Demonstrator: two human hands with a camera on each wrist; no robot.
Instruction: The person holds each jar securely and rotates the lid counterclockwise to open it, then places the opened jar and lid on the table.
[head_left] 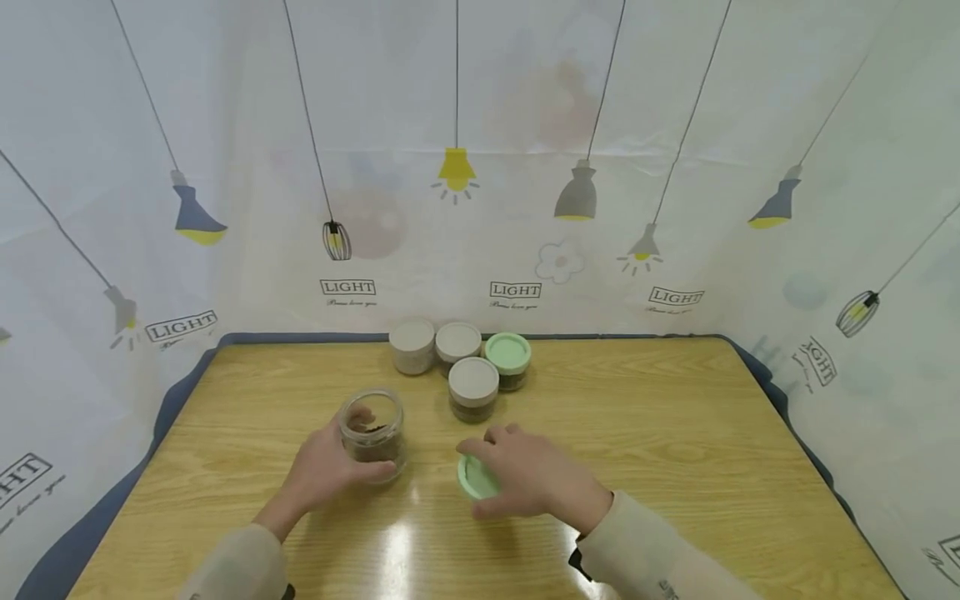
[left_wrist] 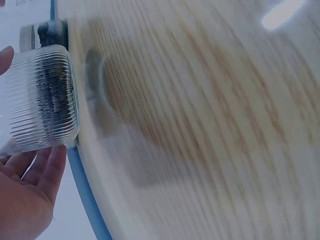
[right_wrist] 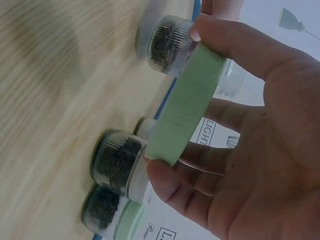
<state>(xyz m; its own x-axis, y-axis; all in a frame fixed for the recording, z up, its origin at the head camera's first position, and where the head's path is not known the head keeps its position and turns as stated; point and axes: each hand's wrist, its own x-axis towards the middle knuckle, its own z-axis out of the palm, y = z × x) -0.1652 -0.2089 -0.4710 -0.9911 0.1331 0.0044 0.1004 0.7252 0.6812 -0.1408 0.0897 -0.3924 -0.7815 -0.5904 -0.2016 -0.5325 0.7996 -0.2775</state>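
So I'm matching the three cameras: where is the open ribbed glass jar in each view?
Head: open ribbed glass jar left of centre, gripped by the left hand.
Left wrist: upper left, on its side in the picture.
Right wrist: top centre, behind the green lid.
Shared landmark: wooden table.

On the wooden surface (head_left: 675, 433) we hold an open ribbed glass jar (head_left: 372, 435) with our left hand (head_left: 322, 471), towards the near left. Just to its right, our right hand (head_left: 528, 479) grips a round green lid (head_left: 474, 482), edge between thumb and fingers. Behind both, near the far edge, stand four lidded glass jars (head_left: 461, 358) in a tight cluster: three in a back row, one in front of them. A lamp-printed curtain (head_left: 480, 167) rises behind the surface and along both sides.
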